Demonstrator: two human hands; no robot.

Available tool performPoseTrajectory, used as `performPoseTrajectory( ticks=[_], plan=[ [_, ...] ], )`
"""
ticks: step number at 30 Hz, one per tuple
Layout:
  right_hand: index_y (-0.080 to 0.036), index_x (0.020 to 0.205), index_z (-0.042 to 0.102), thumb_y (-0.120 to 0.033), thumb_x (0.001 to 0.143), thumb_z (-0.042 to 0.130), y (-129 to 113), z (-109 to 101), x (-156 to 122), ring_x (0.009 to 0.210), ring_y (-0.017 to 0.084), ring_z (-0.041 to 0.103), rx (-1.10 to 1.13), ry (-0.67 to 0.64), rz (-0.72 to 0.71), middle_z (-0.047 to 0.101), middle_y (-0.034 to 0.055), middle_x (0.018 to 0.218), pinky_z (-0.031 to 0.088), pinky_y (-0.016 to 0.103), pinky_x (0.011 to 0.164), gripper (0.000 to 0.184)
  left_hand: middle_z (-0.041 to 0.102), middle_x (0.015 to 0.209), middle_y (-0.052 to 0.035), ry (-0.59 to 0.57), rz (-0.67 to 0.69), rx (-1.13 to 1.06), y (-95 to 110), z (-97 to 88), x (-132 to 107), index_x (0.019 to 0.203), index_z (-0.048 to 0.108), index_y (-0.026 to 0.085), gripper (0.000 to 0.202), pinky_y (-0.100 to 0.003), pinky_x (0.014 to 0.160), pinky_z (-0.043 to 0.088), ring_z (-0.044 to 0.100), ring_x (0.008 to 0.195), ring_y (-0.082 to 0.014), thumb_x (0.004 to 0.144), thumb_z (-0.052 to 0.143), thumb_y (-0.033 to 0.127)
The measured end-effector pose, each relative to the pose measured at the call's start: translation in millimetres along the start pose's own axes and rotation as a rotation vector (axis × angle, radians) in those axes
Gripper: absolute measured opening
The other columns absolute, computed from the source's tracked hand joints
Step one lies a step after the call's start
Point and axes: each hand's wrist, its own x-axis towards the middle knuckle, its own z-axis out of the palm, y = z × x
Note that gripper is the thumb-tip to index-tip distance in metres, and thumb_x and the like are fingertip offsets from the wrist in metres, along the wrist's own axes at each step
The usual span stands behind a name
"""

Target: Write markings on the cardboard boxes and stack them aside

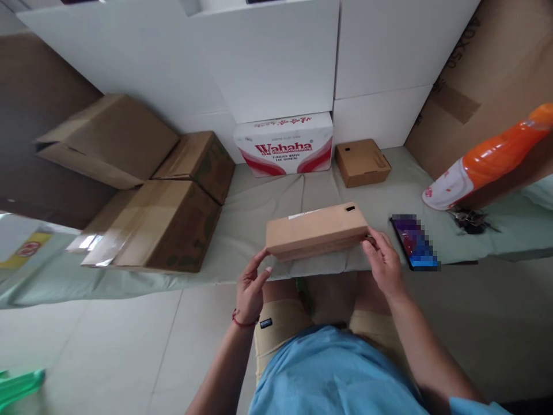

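Note:
A long brown cardboard box [317, 226], closed and slightly tilted, is between my two hands over the front part of the cloth-covered table. At its lower left corner, the fingers of my left hand [252, 288] pinch the edge, thumb towards me. My right hand [383, 262] grips the lower right corner, with the thumb in front and the fingers partly behind the box. A small dark slot shows on the upper face near the right end, and a pale label strip runs along its far edge. Whether the underside touches the cloth I cannot tell.
Several brown cartons [159, 222] are stacked at the left. Against the white wall stand a Wahaha water carton [285, 147] and a small brown box [363, 163]. To the right are a phone [412, 239], keys [470, 220] and an orange-and-white bottle [488, 158].

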Motion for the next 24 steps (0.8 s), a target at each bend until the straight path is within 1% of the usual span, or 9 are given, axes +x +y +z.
performPoseTrajectory(
  ticks=[3, 6, 8, 10, 13, 16, 19, 21, 24],
  plan=[
    [-0.024, 0.144, 0.067, -0.057, 0.101, 0.063, 2.6, 4.7, -2.6, 0.107, 0.025, 0.070, 0.004, 0.011, 0.040, 0.068, 0.0143, 0.130, 0.063, 0.043, 0.097, 0.055, 0.076, 0.143, -0.0066, -0.017, 0.012, 0.004, -1.2, 3.2, -3.9, 0.130, 0.082, 0.031, 0.048, -0.051, 0.132, 0.035, 0.060, 0.146, -0.0327, 0.082, 0.087, 0.039],
    [-0.024, 0.147, 0.065, -0.056, 0.100, 0.064, 10.7, 6.4, -6.1, 0.107, 0.025, 0.071, 0.008, 0.004, 0.067, 0.066, 0.0148, 0.134, 0.063, 0.047, 0.099, 0.056, 0.075, 0.144, -0.0067, -0.018, 0.012, 0.005, -1.5, 5.3, -7.4, 0.130, 0.082, 0.031, 0.048, -0.050, 0.132, 0.035, 0.059, 0.147, -0.0326, 0.083, 0.087, 0.038],
    [-0.025, 0.147, 0.065, -0.053, 0.101, 0.063, 15.6, 4.8, -7.4, 0.114, 0.027, 0.071, -0.025, 0.006, 0.057, 0.067, 0.0146, 0.136, 0.061, 0.052, 0.106, 0.054, 0.075, 0.144, -0.0072, -0.016, -0.003, -0.001, -0.2, 6.5, -8.9, 0.130, 0.082, 0.031, 0.049, -0.050, 0.131, 0.037, 0.060, 0.146, -0.0331, 0.081, 0.088, 0.038],
    [-0.027, 0.145, 0.067, -0.051, 0.101, 0.064, 17.9, 1.9, -7.9, 0.127, 0.031, 0.067, -0.082, 0.022, 0.002, 0.068, 0.0140, 0.138, 0.054, 0.058, 0.115, 0.051, 0.076, 0.143, -0.0073, 0.007, -0.016, -0.016, 2.0, 8.4, -9.1, 0.129, 0.082, 0.031, 0.051, -0.050, 0.130, 0.039, 0.062, 0.144, -0.0335, 0.079, 0.090, 0.037],
    [-0.030, 0.147, 0.065, -0.047, 0.103, 0.063, 13.6, -2.4, -9.2, 0.141, 0.031, 0.061, -0.093, 0.002, -0.100, 0.067, 0.0121, 0.144, 0.048, 0.059, 0.123, 0.047, 0.078, 0.139, -0.0059, 0.056, -0.035, -0.087, 5.9, 12.5, -6.1, 0.126, 0.083, 0.032, 0.054, -0.048, 0.129, 0.040, 0.064, 0.142, -0.0323, 0.073, 0.093, 0.035],
    [-0.035, 0.158, 0.056, -0.040, 0.106, 0.060, -2.7, -5.5, -12.7, 0.145, 0.028, 0.060, -0.027, -0.084, -0.190, 0.061, 0.0096, 0.156, 0.051, 0.055, 0.124, 0.052, 0.078, 0.137, -0.0053, 0.100, -0.077, -0.210, 9.3, 14.7, 1.1, 0.122, 0.084, 0.034, 0.053, -0.047, 0.127, 0.042, 0.065, 0.139, -0.0306, 0.069, 0.093, 0.033],
    [-0.037, 0.169, 0.038, -0.031, 0.107, 0.059, -30.9, -7.9, -16.2, 0.152, 0.028, 0.055, -0.011, -0.156, -0.286, 0.053, 0.0079, 0.167, 0.045, 0.056, 0.129, 0.066, 0.077, 0.139, -0.0063, 0.124, -0.124, -0.287, 11.7, 12.6, 10.1, 0.119, 0.084, 0.032, 0.049, -0.046, 0.123, 0.046, 0.065, 0.137, -0.0290, 0.071, 0.090, 0.030],
    [-0.036, 0.173, 0.029, -0.026, 0.107, 0.057, -51.6, -9.4, -16.2, 0.154, 0.027, 0.054, -0.040, -0.188, -0.361, 0.051, 0.0081, 0.169, 0.045, 0.056, 0.130, 0.072, 0.075, 0.141, -0.0066, 0.125, -0.155, -0.299, 12.7, 10.2, 15.3, 0.120, 0.083, 0.031, 0.046, -0.044, 0.120, 0.049, 0.066, 0.137, -0.0280, 0.074, 0.088, 0.029],
    [-0.036, 0.175, 0.026, -0.021, 0.107, 0.053, -75.9, -11.1, -12.3, 0.155, 0.026, 0.053, -0.126, -0.218, -0.484, 0.051, 0.0068, 0.170, 0.047, 0.054, 0.129, 0.075, 0.075, 0.141, -0.0071, 0.120, -0.189, -0.301, 13.1, 7.8, 19.6, 0.120, 0.082, 0.029, 0.044, -0.042, 0.116, 0.053, 0.066, 0.136, -0.0274, 0.076, 0.086, 0.028]
  ],
)
